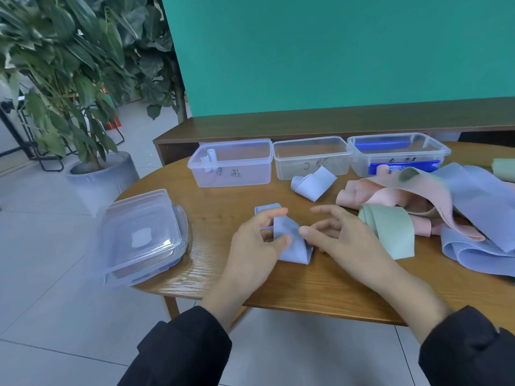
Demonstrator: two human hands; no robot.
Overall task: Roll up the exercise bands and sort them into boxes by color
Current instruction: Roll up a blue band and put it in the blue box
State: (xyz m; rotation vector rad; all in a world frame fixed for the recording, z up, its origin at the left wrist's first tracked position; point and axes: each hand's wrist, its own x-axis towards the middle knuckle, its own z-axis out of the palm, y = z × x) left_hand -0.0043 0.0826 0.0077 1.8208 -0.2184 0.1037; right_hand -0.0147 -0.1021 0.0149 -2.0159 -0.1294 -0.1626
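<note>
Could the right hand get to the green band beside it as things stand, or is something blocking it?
Probably yes. The green band lies on the table just right of the right hand, its near end uncovered; only its far end is tucked under the pink bands.

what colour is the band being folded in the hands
Light blue elastic band, seen best in the head view.

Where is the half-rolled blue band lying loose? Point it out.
In the head view, the half-rolled blue band lies on the table right of centre, just in front of the middle clear box.
</note>
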